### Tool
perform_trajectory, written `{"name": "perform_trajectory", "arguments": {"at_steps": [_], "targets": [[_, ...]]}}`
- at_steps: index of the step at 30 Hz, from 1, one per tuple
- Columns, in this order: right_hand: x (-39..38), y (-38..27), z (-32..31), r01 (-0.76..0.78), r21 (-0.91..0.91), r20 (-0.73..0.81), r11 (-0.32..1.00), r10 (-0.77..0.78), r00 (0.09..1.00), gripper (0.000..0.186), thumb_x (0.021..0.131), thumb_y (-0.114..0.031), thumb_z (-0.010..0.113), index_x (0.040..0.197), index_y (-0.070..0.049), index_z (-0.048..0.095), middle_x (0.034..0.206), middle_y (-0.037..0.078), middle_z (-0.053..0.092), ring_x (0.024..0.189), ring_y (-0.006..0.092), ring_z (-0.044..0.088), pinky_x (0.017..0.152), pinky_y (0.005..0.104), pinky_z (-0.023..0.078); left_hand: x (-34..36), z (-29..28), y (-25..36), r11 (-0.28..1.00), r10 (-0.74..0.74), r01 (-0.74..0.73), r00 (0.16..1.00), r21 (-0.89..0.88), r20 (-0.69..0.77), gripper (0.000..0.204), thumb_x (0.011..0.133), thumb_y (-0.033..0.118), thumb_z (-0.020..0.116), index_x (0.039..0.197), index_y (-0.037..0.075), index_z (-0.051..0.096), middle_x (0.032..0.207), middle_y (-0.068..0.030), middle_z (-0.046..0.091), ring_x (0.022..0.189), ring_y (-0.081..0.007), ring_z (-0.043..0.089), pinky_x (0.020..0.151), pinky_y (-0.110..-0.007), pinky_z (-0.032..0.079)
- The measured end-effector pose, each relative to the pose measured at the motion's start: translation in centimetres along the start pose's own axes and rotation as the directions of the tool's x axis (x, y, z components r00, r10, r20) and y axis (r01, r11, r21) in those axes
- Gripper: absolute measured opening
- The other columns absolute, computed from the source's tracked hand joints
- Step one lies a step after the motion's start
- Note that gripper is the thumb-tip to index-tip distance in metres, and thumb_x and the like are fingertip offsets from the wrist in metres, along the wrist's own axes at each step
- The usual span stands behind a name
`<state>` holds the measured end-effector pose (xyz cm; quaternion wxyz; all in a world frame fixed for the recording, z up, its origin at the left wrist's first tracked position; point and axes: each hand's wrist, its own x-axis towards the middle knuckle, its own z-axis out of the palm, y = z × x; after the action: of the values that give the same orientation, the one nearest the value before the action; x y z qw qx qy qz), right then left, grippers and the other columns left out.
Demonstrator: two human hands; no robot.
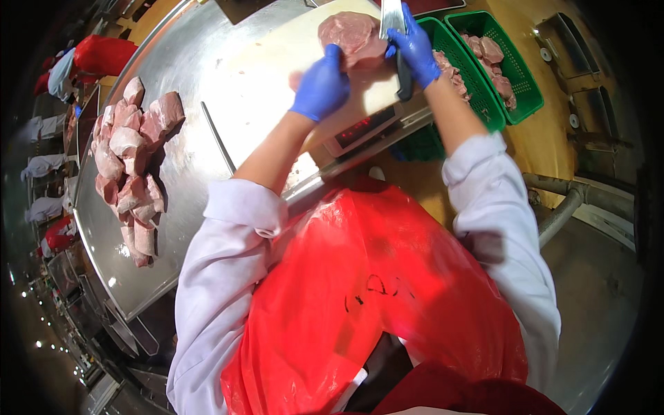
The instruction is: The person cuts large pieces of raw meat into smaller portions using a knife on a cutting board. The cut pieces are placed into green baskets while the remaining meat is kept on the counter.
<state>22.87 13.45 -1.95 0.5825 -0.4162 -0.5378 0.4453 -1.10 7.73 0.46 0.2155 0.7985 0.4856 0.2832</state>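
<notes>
I see a rounded, pale-pink raw meat chunk over the white cutting board; black-handled steel knife at its right edge, blade pointing away.

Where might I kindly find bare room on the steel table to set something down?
The steel table looks bare between the meat pile and the thin rod, and beside the pile's near end. The cutting board is crowded at right: the left hand touches a meat piece, the right hand holds a knife. Two green crates hold meat.

A meat-cutting workroom, with a steel table, raw meat chunks, cutting board and green crates.
</notes>
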Motion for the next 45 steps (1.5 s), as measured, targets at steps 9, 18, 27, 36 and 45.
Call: {"name": "perform_trajectory", "arguments": {"at_steps": [9, 18, 27, 36, 45], "targets": [[-7.5, -5.6, 3.6, -0.009, -0.421, 0.08, 0.907, 0.047, 0.996, 0.073, 0.092, -0.012, 0.059, 0.158, -0.025, 0.03, 0.074, 0.02, 0.064, 0.06, 0.0335, 0.063, 0.057, 0.0438, 0.052, -1.5, -0.6, 3.4, 0.998, -0.011, -0.003, 0.973, -0.057, -0.228, 0.015, 0.088, 0.01, 0.069, 0.1, 0.004, 0.062, 0.083, -0.0166, 0.07, 0.072, -0.0312, 0.071, 0.066, -0.037, 0.054], [-23.9, -10.4, -1.4, -0.137, -0.688, 0.309, 0.712, 0.459, 0.833, 0.074, 0.092, -0.011, 0.055, 0.159, -0.022, 0.025, 0.067, 0.024, 0.06, 0.061, 0.0437, 0.06, 0.06, 0.0488, 0.048, -1.3, -4.3, 0.0, 0.809, -0.385, 0.254, 0.91, -0.53, -0.151, 0.012, 0.09, 0.006, 0.064, 0.1, -0.001, 0.064, 0.086, -0.0057, 0.068, 0.078, -0.0111, 0.063, 0.073, -0.027, 0.052], [-22.2, -13.8, -4.1, -0.409, -0.281, -0.117, 0.868, 0.392, 0.912, 0.076, 0.094, 0.003, 0.053, 0.159, -0.026, 0.027, 0.077, 0.003, 0.066, 0.059, 0.0051, 0.056, 0.05, 0.0219, 0.05, -0.6, -4.2, -1.5, 0.999, 0.048, -0.049, 0.993, -0.009, -0.112, 0.054, 0.078, 0.017, 0.076, 0.126, 0.004, 0.054, 0.106, -0.0145, 0.066, 0.097, -0.0255, 0.067, 0.085, -0.036, 0.054], [-13.2, -8.7, 3.3, -0.216, -0.354, -0.016, 0.91, 0.225, 0.974, 0.072, 0.094, -0.017, 0.061, 0.158, -0.031, 0.03, 0.078, 0.009, 0.069, 0.062, 0.0164, 0.065, 0.057, 0.0346, 0.056, 0.3, -3.2, -0.4, 0.857, 0.441, -0.389, 0.893, 0.336, -0.089, 0.013, 0.084, 0.007, 0.067, 0.097, 0.011, 0.065, 0.081, -0.0138, 0.062, 0.072, -0.0362, 0.063, 0.064, -0.046, 0.051], [-11.3, -8.1, 5.9, 0.164, -0.855, 0.306, 0.493, 0.223, 0.925, 0.072, 0.092, -0.013, 0.051, 0.158, -0.027, 0.026, 0.085, 0.025, 0.068, 0.073, 0.0438, 0.066, 0.068, 0.0536, 0.053, 0.0, -2.9, -2.6, 0.925, 0.355, -0.32, 0.92, 0.203, -0.165, 0.008, 0.085, 0.003, 0.065, 0.091, 0.009, 0.067, 0.083, -0.0145, 0.066, 0.075, -0.0347, 0.066, 0.069, -0.042, 0.054]]}}
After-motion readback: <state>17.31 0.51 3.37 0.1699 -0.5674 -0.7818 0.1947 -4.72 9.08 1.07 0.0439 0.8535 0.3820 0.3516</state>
